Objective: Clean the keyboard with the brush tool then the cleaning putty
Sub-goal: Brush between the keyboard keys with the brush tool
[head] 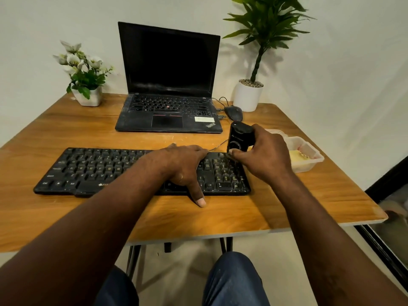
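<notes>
Our left hand (183,166) lies flat, fingers relaxed, likely steadying the keyboard (88,171); our right hand (265,157) grips the brush (239,136), its lower end by our thumb, at the keys.

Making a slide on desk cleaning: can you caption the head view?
The left hand rests on the black keyboard while the right hand holds the brush tool at its number-pad end.
</notes>
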{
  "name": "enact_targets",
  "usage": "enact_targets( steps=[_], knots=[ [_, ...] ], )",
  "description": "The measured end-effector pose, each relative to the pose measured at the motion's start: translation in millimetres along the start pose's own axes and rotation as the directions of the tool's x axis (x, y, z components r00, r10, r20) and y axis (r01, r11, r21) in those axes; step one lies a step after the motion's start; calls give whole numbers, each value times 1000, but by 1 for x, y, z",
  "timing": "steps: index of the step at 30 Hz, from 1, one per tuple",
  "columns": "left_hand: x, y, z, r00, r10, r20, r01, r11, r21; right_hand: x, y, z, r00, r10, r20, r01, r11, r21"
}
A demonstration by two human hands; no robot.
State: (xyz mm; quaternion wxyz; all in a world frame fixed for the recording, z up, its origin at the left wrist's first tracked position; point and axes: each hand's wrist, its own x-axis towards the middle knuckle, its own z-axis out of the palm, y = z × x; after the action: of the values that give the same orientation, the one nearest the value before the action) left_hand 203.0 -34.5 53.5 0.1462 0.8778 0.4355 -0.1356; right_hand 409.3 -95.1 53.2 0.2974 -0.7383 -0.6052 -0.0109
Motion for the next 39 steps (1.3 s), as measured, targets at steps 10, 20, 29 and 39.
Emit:
enact_targets(
  steps=[10,20,29,39],
  knots=[
    [-1,17,-10,994,-93,56,92,995,26,1,-4,6,999,31,-5,-31,999,34],
    [2,19,-8,993,-104,53,100,991,84,0,-2,4,997,73,15,-74,995,62],
    [1,18,-9,993,-104,53,100,992,70,-6,-1,2,999,49,15,-49,999,-19],
    [3,17,-8,993,-97,60,94,994,56,-22,5,-5,989,-1,147,-18,992,127]
  ],
)
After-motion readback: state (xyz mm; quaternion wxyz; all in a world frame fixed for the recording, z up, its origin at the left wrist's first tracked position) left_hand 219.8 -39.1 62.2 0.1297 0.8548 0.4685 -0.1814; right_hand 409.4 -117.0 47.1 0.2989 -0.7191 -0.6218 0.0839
